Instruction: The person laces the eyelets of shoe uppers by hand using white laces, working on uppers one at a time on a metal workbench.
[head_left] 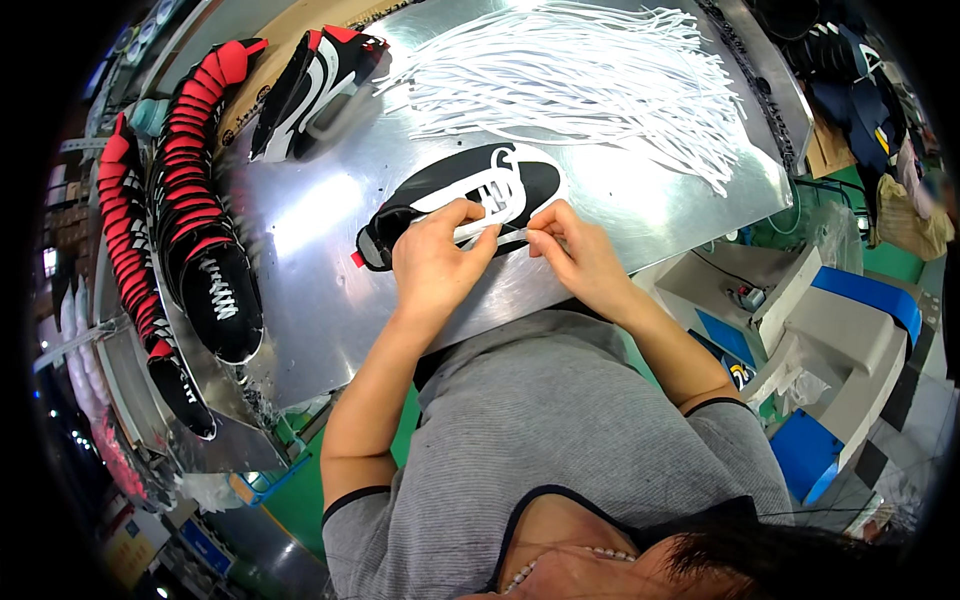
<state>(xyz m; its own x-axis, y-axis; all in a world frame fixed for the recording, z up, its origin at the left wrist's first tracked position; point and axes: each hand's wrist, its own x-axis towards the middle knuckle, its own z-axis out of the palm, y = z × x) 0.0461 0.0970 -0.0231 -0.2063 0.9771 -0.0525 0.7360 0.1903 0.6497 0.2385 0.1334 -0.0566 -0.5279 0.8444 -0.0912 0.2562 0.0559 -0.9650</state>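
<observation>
A black shoe upper with white trim and a small red tab lies on the metal table in front of me. A white shoelace loops over its eyelet area. My left hand rests at the near side of the upper, thumb and fingers pinching the lace. To its right, my right hand is closed in a pinch on the lace's other stretch, close to the left fingertips. The lace runs between both hands. My fingers cover part of the upper's near side.
A wide bundle of white laces spreads over the far part of the metal table. More black, white and red uppers lie at the far left. Long rows of nested uppers line the left edge. A grey and blue bin stands at right.
</observation>
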